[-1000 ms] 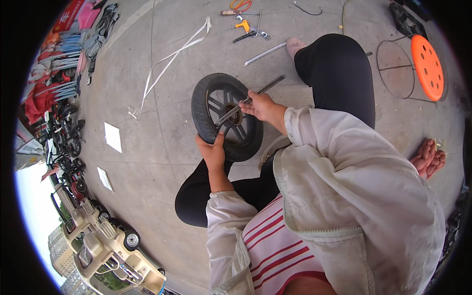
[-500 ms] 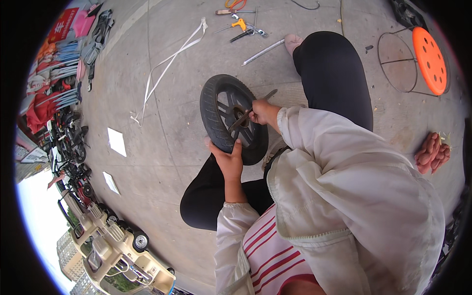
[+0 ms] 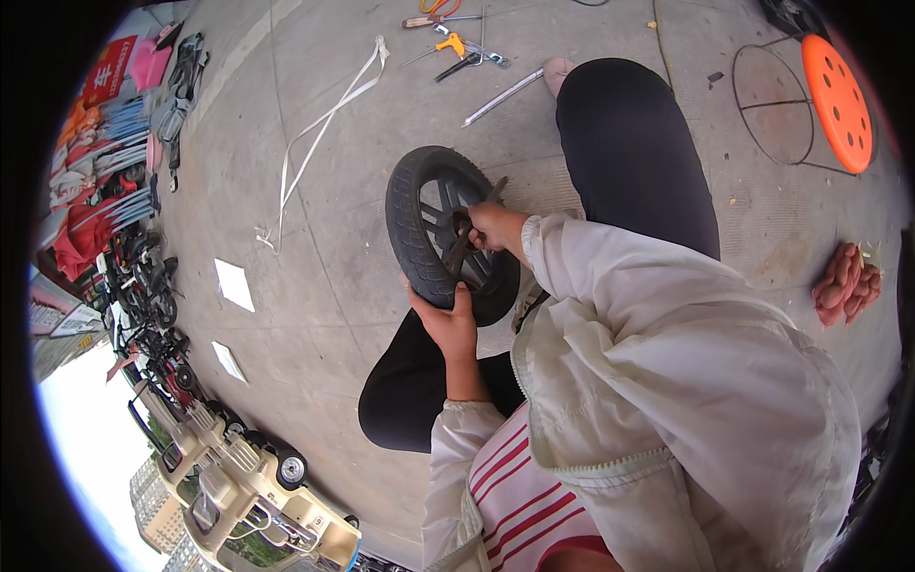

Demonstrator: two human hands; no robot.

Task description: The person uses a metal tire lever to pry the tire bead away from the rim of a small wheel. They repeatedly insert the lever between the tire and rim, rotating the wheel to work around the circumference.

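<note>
A black spoked wheel with its tire (image 3: 412, 224) stands tilted on the ground between my bent legs. My left hand (image 3: 450, 332) grips the tire at its near edge, thumb on the inner side. In my closed right hand (image 3: 498, 229) is a flat, rusty-looking metal bar (image 3: 499, 189). One end of the bar sticks out past the fist. Its other end reaches down across the spokes to the near rim, beside my left thumb. My right fist hides part of the hub.
Hand tools, including a yellow-handled tool (image 3: 452, 44) and a screwdriver (image 3: 431, 20), lie ahead near a silver rod (image 3: 503, 98). White strapping (image 3: 329, 114) and a white sheet (image 3: 234, 285) lie left. An orange stool (image 3: 837, 103) and a reddish bundle (image 3: 846, 286) are right.
My right hand and the bar have shifted left and slightly nearer, with the bar's lower end now closer to the near rim. My left hand keeps its grip on the tire.
</note>
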